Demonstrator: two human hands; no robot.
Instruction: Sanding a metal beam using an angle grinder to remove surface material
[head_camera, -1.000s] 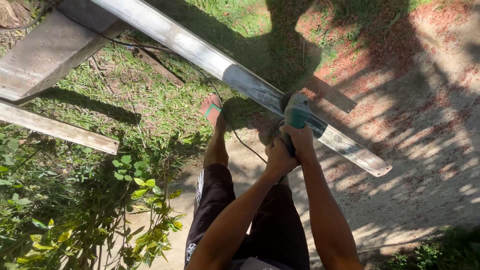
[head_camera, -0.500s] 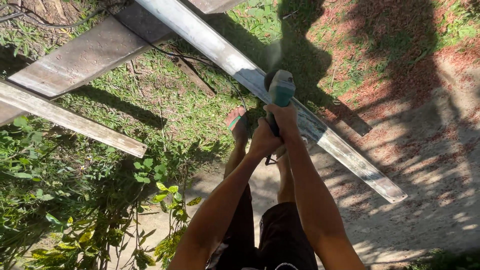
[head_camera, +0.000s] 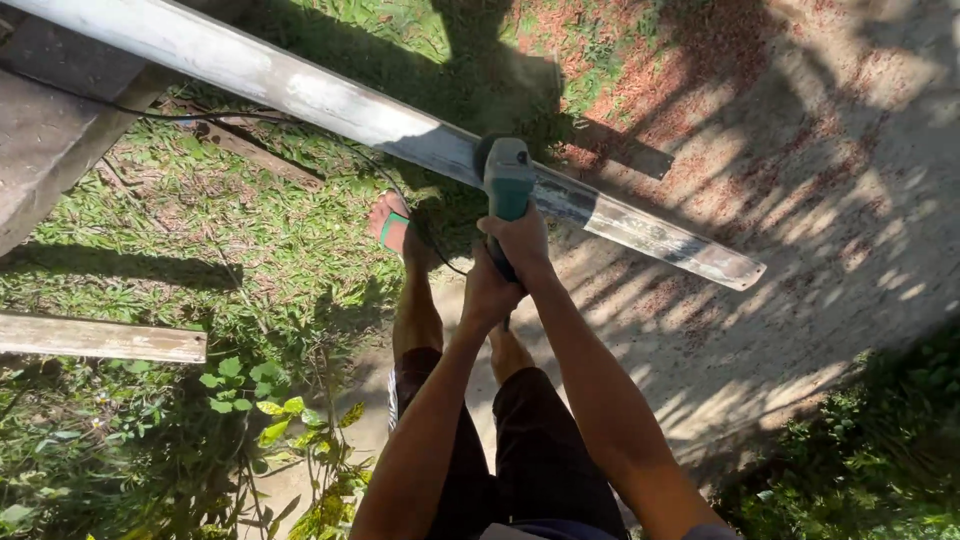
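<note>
Both my hands grip a teal and grey angle grinder (head_camera: 507, 178). My right hand (head_camera: 520, 240) wraps the tool's body from above, and my left hand (head_camera: 487, 293) holds its rear end just below. The grinder's head rests on a long pale metal beam (head_camera: 330, 98) that slants from the upper left down to its cut end at the right. A black power cord (head_camera: 260, 122) trails from the tool across the grass to the left. My legs in dark shorts stand under the beam, one foot in a green sandal (head_camera: 391, 225).
A grey plank (head_camera: 55, 150) lies at the upper left and a weathered board (head_camera: 100, 340) at the left edge. Grass and leafy plants (head_camera: 250, 400) fill the lower left. Bare sandy ground with shadows (head_camera: 800, 200) spreads to the right, with bushes (head_camera: 870, 460) at the lower right.
The view has shifted so the beam and grinder sit higher and more central. My hands stay on the grinder, which stays pressed to the beam.
</note>
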